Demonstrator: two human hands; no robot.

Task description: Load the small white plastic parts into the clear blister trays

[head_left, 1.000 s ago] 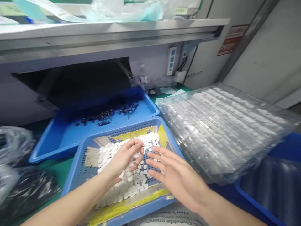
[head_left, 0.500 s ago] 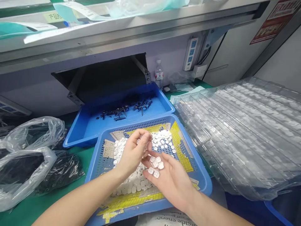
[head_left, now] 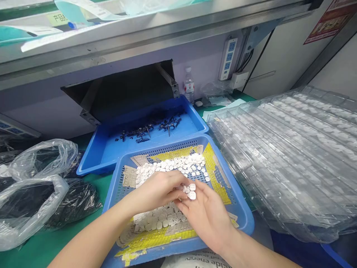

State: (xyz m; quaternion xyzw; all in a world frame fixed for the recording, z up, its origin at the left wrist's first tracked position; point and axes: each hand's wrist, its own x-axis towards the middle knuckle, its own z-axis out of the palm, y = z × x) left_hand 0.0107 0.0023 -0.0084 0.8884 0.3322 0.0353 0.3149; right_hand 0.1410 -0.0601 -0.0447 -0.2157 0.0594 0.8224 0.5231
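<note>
Closely, right hand (head_left: 206,216) pinching white pieces (head_left: 192,191) at fingertips, left hand (head_left: 156,191) curled beside them

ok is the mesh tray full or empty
The mesh tray is partly full: white pieces heap in its middle, with bare mesh showing at the sides.

Live from my head: one camera, facing forward and down, close above my left hand (head_left: 154,191), right hand (head_left: 205,219) and blue mesh tray (head_left: 240,208) at lower centre.
</note>
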